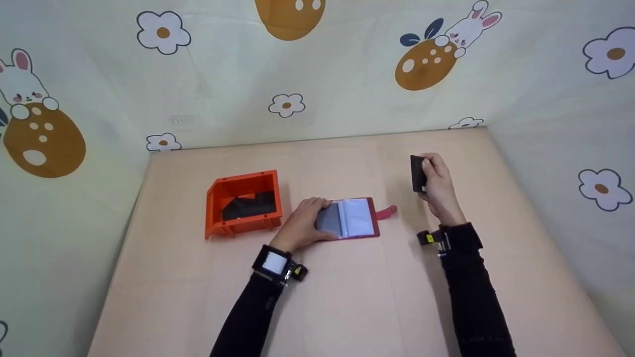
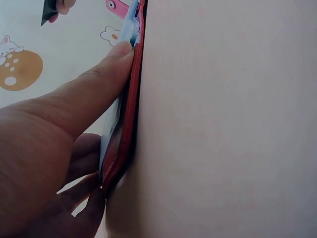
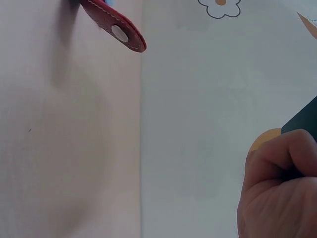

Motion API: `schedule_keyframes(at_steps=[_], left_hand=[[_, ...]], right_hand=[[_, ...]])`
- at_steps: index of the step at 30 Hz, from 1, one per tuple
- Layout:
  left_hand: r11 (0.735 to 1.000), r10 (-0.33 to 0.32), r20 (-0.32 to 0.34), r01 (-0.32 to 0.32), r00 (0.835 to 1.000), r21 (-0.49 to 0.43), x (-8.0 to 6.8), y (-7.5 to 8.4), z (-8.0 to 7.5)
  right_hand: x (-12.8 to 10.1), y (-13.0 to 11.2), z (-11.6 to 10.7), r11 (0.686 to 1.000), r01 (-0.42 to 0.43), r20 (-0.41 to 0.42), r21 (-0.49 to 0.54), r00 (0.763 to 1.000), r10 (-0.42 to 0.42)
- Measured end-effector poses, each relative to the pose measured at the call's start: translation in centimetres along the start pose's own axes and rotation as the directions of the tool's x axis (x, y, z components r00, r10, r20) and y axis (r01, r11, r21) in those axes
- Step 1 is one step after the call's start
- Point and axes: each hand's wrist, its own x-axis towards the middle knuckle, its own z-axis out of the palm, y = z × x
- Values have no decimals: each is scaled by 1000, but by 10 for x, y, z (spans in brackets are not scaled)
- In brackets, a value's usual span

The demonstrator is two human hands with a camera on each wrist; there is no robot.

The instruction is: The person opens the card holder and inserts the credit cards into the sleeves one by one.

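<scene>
An open red card holder (image 1: 360,216) with clear plastic sleeves lies on the table, its pink snap strap (image 1: 387,212) pointing right. My left hand (image 1: 303,223) holds its left half, thumb along the near edge and fingers at the far edge. In the left wrist view the thumb presses the red rim (image 2: 131,99). Up and to the right of the holder, my right hand (image 1: 440,186) pinches a black card (image 1: 417,173) between thumb and fingers. Only part of this dark card (image 3: 304,119) shows in the right wrist view.
Left of the card holder stands an orange plastic bin (image 1: 248,223) with black flat pieces (image 1: 253,204) inside. The pale table (image 1: 337,297) meets a patterned wall covering (image 1: 223,89) at the back and sides.
</scene>
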Motion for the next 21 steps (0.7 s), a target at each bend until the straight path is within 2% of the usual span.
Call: schedule_keyframes(at_steps=[4, 7, 11, 16, 21], left_hand=[[1000, 1, 0, -1, 1000, -7, 0, 0, 0], [1000, 1, 5, -1, 1000, -5, 0, 0, 0], [1000, 5, 6, -5, 1000, -2, 0, 0, 1], [1000, 4, 2, -4, 1000, -1, 0, 0, 0], [1000, -6, 8, 6, 1000, 1, 1, 1, 0]], right_hand=[[-1, 2, 8, 999, -35, 16, -29, 999, 36], [-2, 5, 15, 997, -45, 57, -69, 997, 49], [-3, 9, 23, 992, -24, 138, -121, 990, 41], [-5, 14, 33, 989, -1, 181, -147, 983, 28], [-11, 20, 51, 983, -41, 258, -177, 962, 86]])
